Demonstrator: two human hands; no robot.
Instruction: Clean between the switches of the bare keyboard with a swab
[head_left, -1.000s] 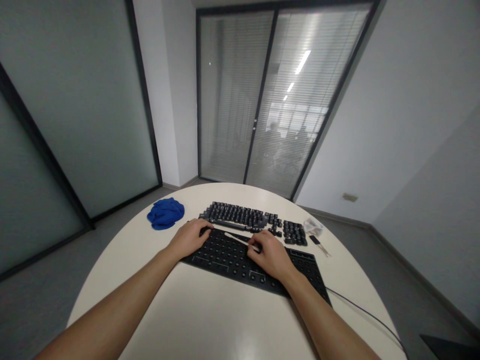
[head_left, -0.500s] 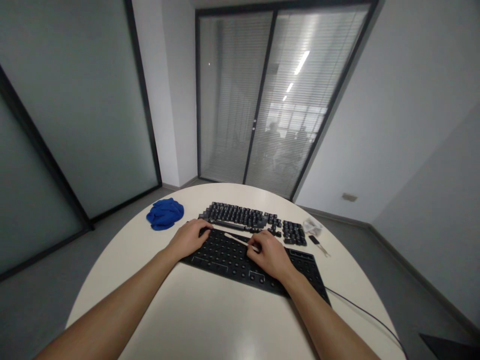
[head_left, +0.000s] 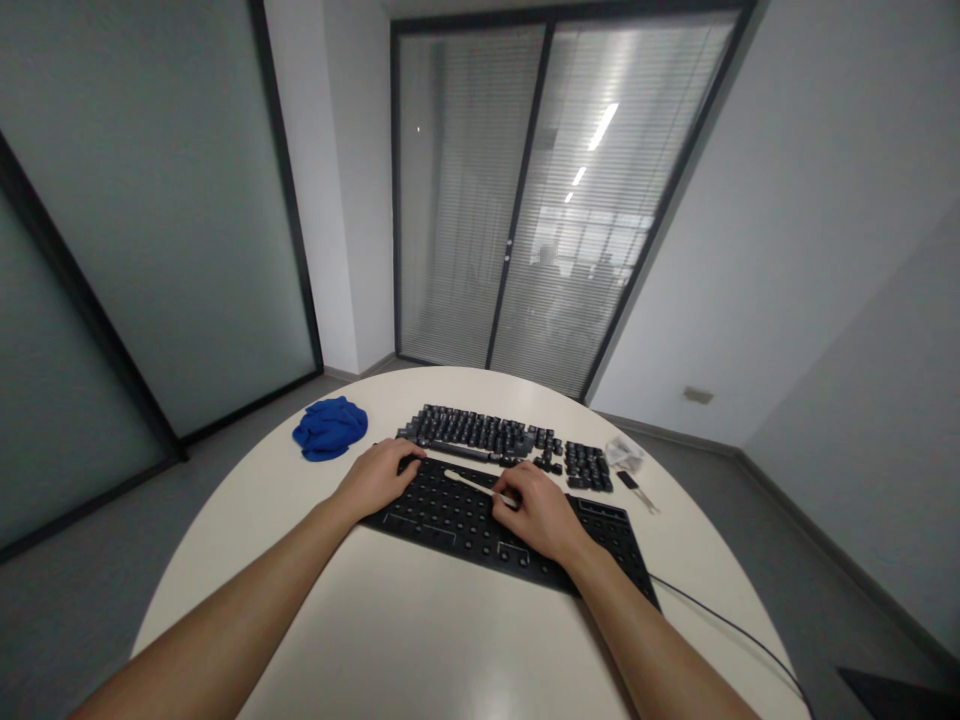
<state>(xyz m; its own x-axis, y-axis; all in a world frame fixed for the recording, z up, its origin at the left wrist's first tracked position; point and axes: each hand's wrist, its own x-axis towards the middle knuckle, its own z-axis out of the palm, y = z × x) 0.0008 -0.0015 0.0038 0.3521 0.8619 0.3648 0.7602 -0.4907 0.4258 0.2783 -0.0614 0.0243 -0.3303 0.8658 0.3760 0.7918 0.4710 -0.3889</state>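
Blue cloth (head_left: 330, 428) sits in a soft heap near the left edge of the round, cream table (head_left: 382, 620). Next comes the left hand (head_left: 379, 474). Its arm slants up from the bottom left, and the hand lies open, palm down, on the left end of a black keyboard base (head_left: 450, 505), with the thumb apart from the fingers. The base lies flat, a bit crooked, under both hands. Just behind it are loose black keys (head_left: 480, 430) in rows; their white marks are too small to read. A thin, pale stick (head_left: 472, 484) points left over the base, its fatter end out. The right hand (head_left: 541, 508) pinches the stick's other end, with its fingers curled and its arm coming from the bottom right. Farther right are a clear packet (head_left: 624, 455), its print too blurry to read, a small tool (head_left: 639, 491) with a black end, and a dark cord (head_left: 726, 624).
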